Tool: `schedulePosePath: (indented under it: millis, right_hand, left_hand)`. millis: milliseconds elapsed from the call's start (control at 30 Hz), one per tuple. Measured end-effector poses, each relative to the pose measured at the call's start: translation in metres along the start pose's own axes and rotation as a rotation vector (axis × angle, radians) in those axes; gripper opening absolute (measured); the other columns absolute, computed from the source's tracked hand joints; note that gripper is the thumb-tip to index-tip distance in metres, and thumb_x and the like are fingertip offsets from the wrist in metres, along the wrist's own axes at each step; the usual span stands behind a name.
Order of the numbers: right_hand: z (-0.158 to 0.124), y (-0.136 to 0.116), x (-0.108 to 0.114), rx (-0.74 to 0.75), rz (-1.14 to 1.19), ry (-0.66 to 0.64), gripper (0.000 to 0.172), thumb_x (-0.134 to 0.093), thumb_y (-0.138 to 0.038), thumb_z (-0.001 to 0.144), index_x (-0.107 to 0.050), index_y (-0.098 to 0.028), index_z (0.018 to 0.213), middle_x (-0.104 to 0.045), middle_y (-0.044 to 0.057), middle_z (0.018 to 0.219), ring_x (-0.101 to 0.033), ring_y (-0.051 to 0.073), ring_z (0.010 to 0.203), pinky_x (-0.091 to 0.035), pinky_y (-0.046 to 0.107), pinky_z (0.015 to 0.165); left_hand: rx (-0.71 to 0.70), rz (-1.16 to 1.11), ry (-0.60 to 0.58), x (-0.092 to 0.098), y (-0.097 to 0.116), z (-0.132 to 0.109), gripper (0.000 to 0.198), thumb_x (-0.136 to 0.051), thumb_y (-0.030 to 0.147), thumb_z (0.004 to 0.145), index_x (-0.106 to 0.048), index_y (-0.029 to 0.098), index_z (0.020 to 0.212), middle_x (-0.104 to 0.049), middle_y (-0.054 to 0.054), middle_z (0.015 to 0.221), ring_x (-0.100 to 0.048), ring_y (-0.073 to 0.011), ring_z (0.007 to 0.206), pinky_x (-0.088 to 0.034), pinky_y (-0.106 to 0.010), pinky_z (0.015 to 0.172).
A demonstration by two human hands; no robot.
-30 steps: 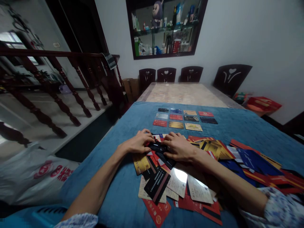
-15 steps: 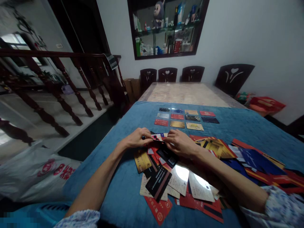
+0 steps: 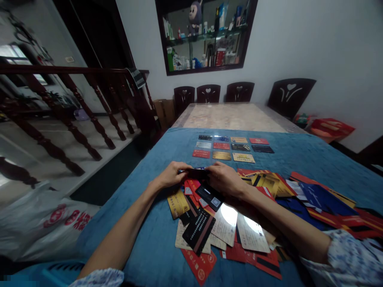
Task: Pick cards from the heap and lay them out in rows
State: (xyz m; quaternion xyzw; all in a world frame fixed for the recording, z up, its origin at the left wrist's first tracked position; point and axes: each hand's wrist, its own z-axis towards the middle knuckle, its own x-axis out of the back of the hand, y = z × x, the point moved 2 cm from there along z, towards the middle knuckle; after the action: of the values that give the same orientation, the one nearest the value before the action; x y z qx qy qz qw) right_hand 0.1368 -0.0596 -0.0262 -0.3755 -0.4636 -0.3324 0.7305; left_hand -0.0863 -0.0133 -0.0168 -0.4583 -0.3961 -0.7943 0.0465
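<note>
My left hand (image 3: 172, 175) and my right hand (image 3: 225, 179) pinch a dark card (image 3: 198, 172) between them, one at each end. The card is tilted, so little more than a narrow dark face shows. Just below it lies a loose pile of cards: a black card with a square code (image 3: 210, 196), a gold card (image 3: 178, 204), a black striped card (image 3: 199, 232), a cream card (image 3: 225, 226) and a red card (image 3: 200, 265). My right forearm covers part of the pile.
Beyond my hands, several cards lie in neat rows, among them a gold one (image 3: 222, 156). To the right is a heap of red, gold and blue card sleeves (image 3: 326, 201). A blue cloth (image 3: 143, 223) covers the near table. White bags (image 3: 44, 219) stand at the left.
The pink and white card face between my hands no longer shows; a dark face is there now. My hands stay nearly in place. The whole view has shifted slightly.
</note>
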Motion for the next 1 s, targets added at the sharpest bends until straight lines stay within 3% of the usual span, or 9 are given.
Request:
schedulePosePath:
  millis: [400, 667, 833, 1000]
  right_hand:
    - [-0.001, 0.004, -0.003, -0.101, 0.050, -0.016, 0.038, -0.063, -0.014, 0.084, -0.062, -0.023, 0.121, -0.064, 0.007, 0.098, -0.062, 0.019, 0.086, -0.043, 0.025, 0.072]
    - [-0.002, 0.005, -0.003, -0.118, 0.169, 0.051, 0.036, -0.063, -0.024, 0.086, -0.060, -0.020, 0.121, -0.064, 0.009, 0.097, -0.060, 0.020, 0.084, -0.043, 0.027, 0.072]
    - [-0.001, 0.009, -0.002, -0.094, 0.274, 0.161, 0.034, -0.065, -0.015, 0.078, -0.063, -0.017, 0.112, -0.066, 0.007, 0.090, -0.059, 0.022, 0.087, -0.044, 0.030, 0.075]
    - [0.001, 0.011, -0.003, -0.071, 0.399, 0.258, 0.011, -0.061, -0.017, 0.081, -0.068, -0.019, 0.089, -0.067, 0.003, 0.083, -0.059, 0.019, 0.082, -0.044, 0.029, 0.074]
  left_hand:
    - [0.028, 0.045, 0.068, -0.009, -0.003, 0.001, 0.036, -0.054, 0.008, 0.078, -0.072, 0.014, 0.109, -0.075, -0.005, 0.103, -0.068, -0.0172, 0.090, -0.051, -0.026, 0.086]
    - [0.108, 0.022, 0.119, -0.012, -0.003, 0.002, 0.021, -0.054, 0.012, 0.076, -0.072, 0.014, 0.087, -0.071, -0.001, 0.079, -0.062, -0.0138, 0.073, -0.046, -0.023, 0.072]
    - [0.178, -0.094, 0.149, -0.014, -0.001, 0.003, 0.015, -0.055, 0.019, 0.076, -0.068, 0.013, 0.079, -0.066, 0.001, 0.070, -0.056, -0.0114, 0.064, -0.042, -0.021, 0.063]
    - [0.227, -0.291, 0.188, -0.019, 0.005, 0.005, 0.013, -0.057, 0.026, 0.075, -0.061, 0.014, 0.075, -0.061, 0.002, 0.065, -0.053, -0.0094, 0.058, -0.042, -0.019, 0.058]
